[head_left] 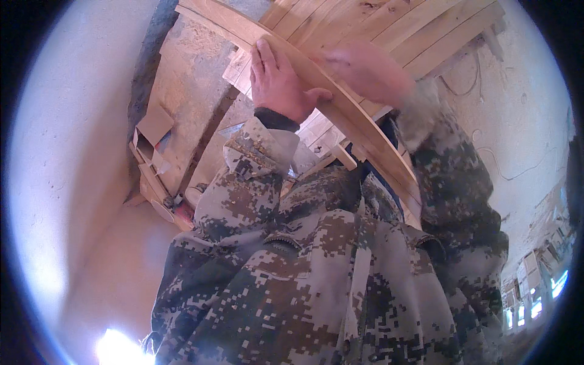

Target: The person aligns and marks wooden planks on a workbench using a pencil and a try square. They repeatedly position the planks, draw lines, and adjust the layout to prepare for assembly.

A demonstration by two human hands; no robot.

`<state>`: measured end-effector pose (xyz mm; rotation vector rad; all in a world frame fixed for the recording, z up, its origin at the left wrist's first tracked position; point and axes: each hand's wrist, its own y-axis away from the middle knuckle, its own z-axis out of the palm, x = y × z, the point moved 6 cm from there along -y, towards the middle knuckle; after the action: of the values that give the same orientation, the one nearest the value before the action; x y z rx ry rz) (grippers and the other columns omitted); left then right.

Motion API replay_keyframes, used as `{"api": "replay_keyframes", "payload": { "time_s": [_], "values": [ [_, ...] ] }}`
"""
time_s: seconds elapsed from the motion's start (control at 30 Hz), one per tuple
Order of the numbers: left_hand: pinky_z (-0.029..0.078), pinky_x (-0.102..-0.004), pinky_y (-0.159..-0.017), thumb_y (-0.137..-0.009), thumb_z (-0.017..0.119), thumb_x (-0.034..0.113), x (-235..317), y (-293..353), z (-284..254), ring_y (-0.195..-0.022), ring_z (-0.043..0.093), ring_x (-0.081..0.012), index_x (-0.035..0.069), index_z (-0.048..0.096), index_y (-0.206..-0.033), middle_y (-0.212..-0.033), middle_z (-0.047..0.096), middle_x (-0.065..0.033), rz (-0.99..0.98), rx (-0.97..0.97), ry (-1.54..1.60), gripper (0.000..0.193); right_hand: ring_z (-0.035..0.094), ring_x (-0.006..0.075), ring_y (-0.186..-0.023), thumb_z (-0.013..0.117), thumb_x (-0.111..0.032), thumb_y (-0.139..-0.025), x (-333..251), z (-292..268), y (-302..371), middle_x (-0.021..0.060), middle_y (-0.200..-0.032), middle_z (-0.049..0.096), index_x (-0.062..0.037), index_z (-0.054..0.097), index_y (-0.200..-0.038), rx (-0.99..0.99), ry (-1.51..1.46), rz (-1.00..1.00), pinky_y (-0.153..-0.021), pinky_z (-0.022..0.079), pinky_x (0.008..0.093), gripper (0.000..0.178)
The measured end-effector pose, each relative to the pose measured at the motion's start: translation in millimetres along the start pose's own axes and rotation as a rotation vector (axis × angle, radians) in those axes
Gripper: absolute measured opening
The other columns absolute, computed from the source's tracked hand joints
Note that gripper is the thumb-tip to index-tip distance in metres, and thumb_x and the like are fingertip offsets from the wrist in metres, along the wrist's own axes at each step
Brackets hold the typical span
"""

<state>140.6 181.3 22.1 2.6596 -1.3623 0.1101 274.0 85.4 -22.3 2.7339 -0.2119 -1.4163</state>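
Observation:
A long, narrow wooden board (356, 125) runs slantwise from the upper left down to the right side of my body. My left hand (283, 85) lies flat on it, fingers stretched toward its far edge and thumb spread along its near edge. Just beyond the board, my right hand (368, 72) is smeared by motion. A small reddish spot shows by its fingertips, too blurred to name. Whether those fingers hold anything is unclear.
Floor planks (420, 36) lie side by side beyond the board. At the left are an opened cardboard box (153, 129) and a rough concrete floor (194, 73) with a dark groove. A pale wall (79, 121) rises at far left. Thin cables (508, 173) trail at right.

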Motion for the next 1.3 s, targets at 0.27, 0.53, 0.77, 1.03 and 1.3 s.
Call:
{"api": "replay_keyframes", "payload": {
  "time_s": [0.27,0.53,0.77,1.03,1.3],
  "values": [
    [0.023,-0.0551,-0.121,-0.061,0.088,0.057,0.3,-1.1,1.1,-0.150,0.019,-0.0491,-0.012,0.034,-0.147,-0.160,0.022,-0.0309,-0.038,-0.044,-0.035,0.123,0.065,0.0377,-0.084,0.056,-0.014,-0.095,-17.6,-18.7,177.2,0.0164,-0.096,0.070,-0.0095,0.069,-0.126,-0.089,0.063,0.267,-0.077,0.052,0.0429,0.035],
    [0.032,-0.0534,-0.117,-0.065,0.091,0.049,-29.5,-11.7,-4.6,-0.144,0.030,-0.0459,-0.008,0.045,-0.143,-0.152,0.037,-0.0289,-0.023,0.124,0.063,0.107,0.071,0.0316,-0.094,0.059,-0.022,-0.098,8.8,46.9,256.0,0.0184,-0.106,0.073,-0.0046,0.068,-0.121,0.311,-0.211,0.775,-0.082,0.054,0.0423,0.030],
    [0.048,-0.0465,-0.101,-0.079,0.082,0.025,-167.3,-72.1,11.5,-0.109,0.062,-0.0338,-0.007,0.049,-0.138,-0.117,0.062,-0.0222,-0.473,0.302,0.666,0.074,0.073,0.0336,-0.092,0.064,-0.030,-0.096,2.0,69.6,252.4,0.0228,-0.104,0.073,0.0014,0.066,-0.121,0.271,-0.451,0.777,-0.081,0.056,0.0421,0.040],
    [0.051,-0.0410,-0.080,-0.097,0.068,0.019,-194.6,-98.9,34.7,-0.091,0.065,-0.0236,0.005,0.063,-0.115,-0.101,0.068,-0.0070,-0.749,0.043,1.540,0.023,0.072,0.0296,-0.084,0.065,-0.032,-0.095,2.0,77.9,254.9,0.0210,-0.092,0.073,0.0014,0.067,-0.111,0.309,-0.362,0.794,-0.077,0.055,0.0408,0.037],
    [0.053,-0.0420,-0.075,-0.093,0.069,0.011,-175.9,-102.0,19.7,-0.090,0.067,-0.0242,0.006,0.057,-0.124,-0.103,0.068,-0.0076,-0.645,0.074,1.575,0.034,0.072,0.0301,-0.084,0.066,-0.032,-0.095,5.4,70.8,260.4,0.0204,-0.093,0.073,0.0001,0.068,-0.110,0.385,-0.408,0.765,-0.076,0.055,0.0411,0.035]
  ]
}}
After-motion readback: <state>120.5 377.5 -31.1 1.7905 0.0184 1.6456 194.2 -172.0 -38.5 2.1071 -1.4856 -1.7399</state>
